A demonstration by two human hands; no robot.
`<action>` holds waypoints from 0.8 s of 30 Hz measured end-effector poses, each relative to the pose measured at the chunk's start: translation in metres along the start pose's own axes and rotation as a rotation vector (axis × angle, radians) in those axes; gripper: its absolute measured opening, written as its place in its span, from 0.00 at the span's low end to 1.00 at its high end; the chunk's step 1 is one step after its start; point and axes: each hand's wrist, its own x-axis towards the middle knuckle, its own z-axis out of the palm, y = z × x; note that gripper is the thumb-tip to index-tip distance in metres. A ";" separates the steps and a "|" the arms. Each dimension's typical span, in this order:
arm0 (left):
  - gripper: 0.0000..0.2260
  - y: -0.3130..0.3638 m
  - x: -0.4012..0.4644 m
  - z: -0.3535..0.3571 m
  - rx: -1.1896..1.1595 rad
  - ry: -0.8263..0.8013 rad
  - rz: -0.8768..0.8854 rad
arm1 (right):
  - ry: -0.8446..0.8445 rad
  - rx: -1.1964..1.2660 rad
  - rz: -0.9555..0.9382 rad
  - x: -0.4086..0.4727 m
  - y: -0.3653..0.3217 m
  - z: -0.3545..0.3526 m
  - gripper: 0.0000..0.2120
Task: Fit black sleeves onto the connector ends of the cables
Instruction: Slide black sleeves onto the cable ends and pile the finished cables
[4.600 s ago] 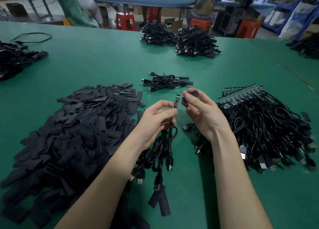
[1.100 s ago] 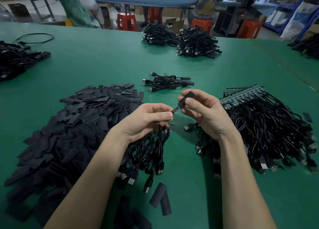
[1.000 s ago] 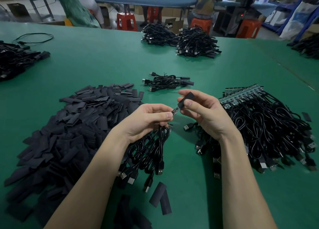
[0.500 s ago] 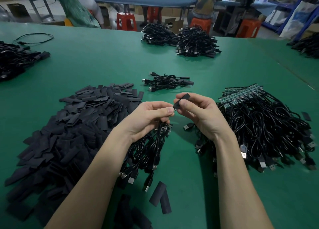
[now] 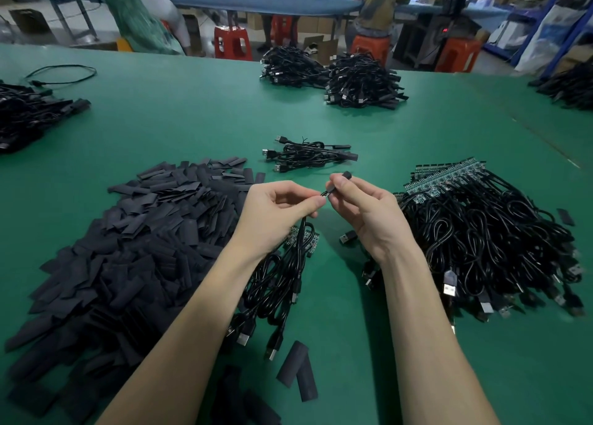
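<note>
My left hand (image 5: 279,213) pinches a black cable just behind its connector end, with a bunch of looped cables (image 5: 276,283) hanging below the fist. My right hand (image 5: 362,209) pinches a black sleeve (image 5: 343,178) that covers nearly all of that connector end; only a short tip shows between the two thumbs. A big heap of flat black sleeves (image 5: 128,248) lies to the left. A pile of cables with bare green circuit-board ends (image 5: 481,232) lies to the right.
A small bundle of sleeved cables (image 5: 308,153) lies on the green table (image 5: 192,120) beyond my hands. Two loose sleeves (image 5: 296,370) lie near the front. More cable heaps (image 5: 333,75) sit at the back and far left. People sit on red stools behind.
The sleeve in my right hand has slid down over the green connector board, which is now almost fully covered. My hands have closed together.
</note>
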 end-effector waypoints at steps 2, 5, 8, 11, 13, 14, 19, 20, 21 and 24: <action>0.05 0.000 0.000 0.000 -0.016 0.000 -0.014 | -0.013 -0.005 -0.006 -0.001 0.000 -0.001 0.03; 0.05 0.001 0.000 -0.001 -0.009 -0.020 -0.004 | -0.046 -0.020 -0.014 -0.001 -0.002 -0.002 0.04; 0.04 0.000 0.000 -0.002 -0.001 -0.040 0.026 | -0.073 -0.043 -0.018 -0.002 -0.004 -0.001 0.06; 0.04 -0.001 -0.001 -0.001 0.001 -0.039 0.054 | -0.077 -0.036 -0.011 -0.002 -0.004 -0.003 0.08; 0.04 -0.002 -0.001 -0.001 0.006 -0.036 0.054 | -0.091 -0.044 -0.004 -0.003 -0.006 -0.005 0.09; 0.04 -0.003 -0.001 -0.001 0.001 -0.034 0.048 | -0.103 -0.047 0.000 -0.003 -0.006 -0.007 0.10; 0.05 -0.005 -0.001 0.002 -0.026 -0.042 0.033 | -0.120 -0.062 0.004 -0.005 -0.009 -0.013 0.11; 0.05 -0.005 -0.001 0.002 -0.028 -0.045 0.034 | -0.117 -0.064 -0.002 -0.005 -0.009 -0.012 0.10; 0.05 -0.006 -0.001 0.002 -0.030 -0.048 0.034 | -0.110 -0.062 -0.008 -0.005 -0.009 -0.012 0.10; 0.06 -0.006 -0.001 0.002 -0.041 -0.042 0.038 | -0.071 -0.033 -0.014 -0.004 -0.006 -0.008 0.09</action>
